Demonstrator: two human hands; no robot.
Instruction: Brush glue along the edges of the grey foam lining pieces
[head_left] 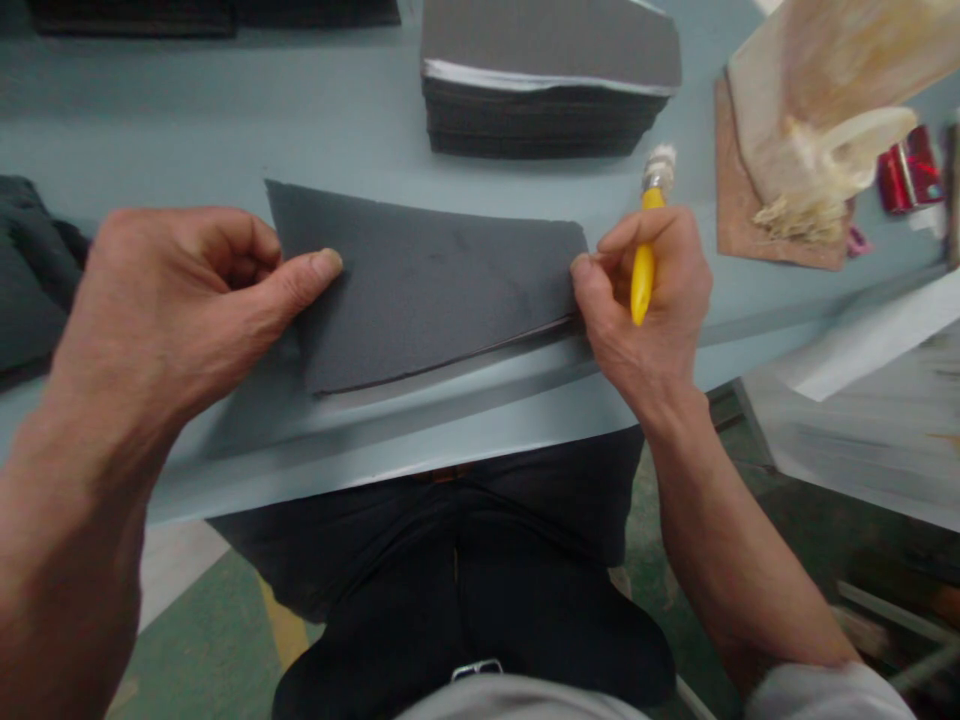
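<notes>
A dark grey cut sheet (427,285) lies on the grey-blue table (225,120) in front of me, with a thin pale layer showing under its near edge. My left hand (172,300) pinches its left end, thumb on top and fingers curled under. My right hand (649,300) pinches the sheet's right end with thumb and forefinger. The same hand also grips a yellow-handled brush (646,245) that stands upright, its worn bristles pointing away from me.
A tall stack of dark grey sheets (544,85) sits behind the sheet. At the far right stand a glue-caked container (817,130) on a brown board and a red object (907,165). Dark cloth (30,270) lies at the left edge. White sheets (862,340) overhang at right.
</notes>
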